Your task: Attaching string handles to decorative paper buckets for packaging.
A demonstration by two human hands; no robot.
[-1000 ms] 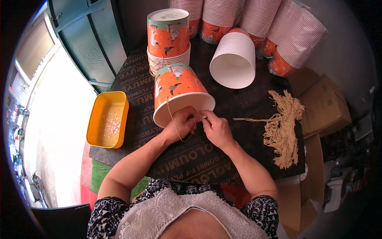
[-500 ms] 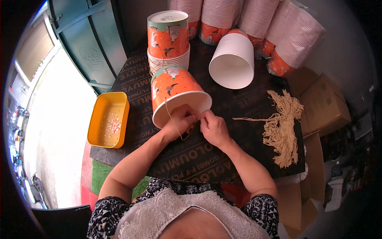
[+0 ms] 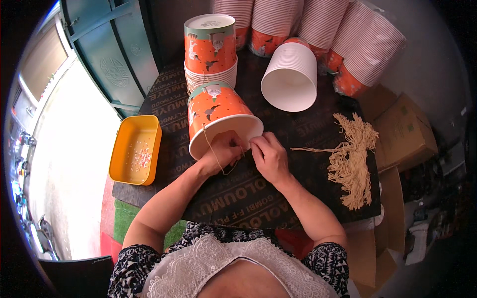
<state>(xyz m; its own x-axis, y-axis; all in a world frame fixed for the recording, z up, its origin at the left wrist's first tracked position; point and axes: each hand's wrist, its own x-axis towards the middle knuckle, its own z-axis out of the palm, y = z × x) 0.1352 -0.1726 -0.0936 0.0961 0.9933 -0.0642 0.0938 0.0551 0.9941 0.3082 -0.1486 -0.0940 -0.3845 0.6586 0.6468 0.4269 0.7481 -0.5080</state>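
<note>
An orange paper bucket (image 3: 218,107) with a green band and printed figures lies tilted, its white-rimmed mouth toward me. My left hand (image 3: 223,151) reaches into that mouth, fingers curled and pinched near the right part of the rim. A thin beige cord (image 3: 212,153) runs from the bucket's left side, sags below my left wrist and rises to those fingers. Right at the rim, my right hand (image 3: 270,156) is closed in a pinch close to the left fingertips. What lies between the right fingertips is too small to make out.
Behind stands an upturned bucket stack (image 3: 209,49). A white-mouthed stack (image 3: 290,82) lies to its right, with wrapped stacks (image 3: 323,22) at the back. A yellow bin (image 3: 134,126) holding small bits is left; a bundle of beige cords (image 3: 355,159) lies right, beside cardboard boxes (image 3: 407,131).
The bucket has shifted very slightly left. My right hand has turned a little at the rim, its fingers more stretched toward it. My left hand stays inside the mouth.
</note>
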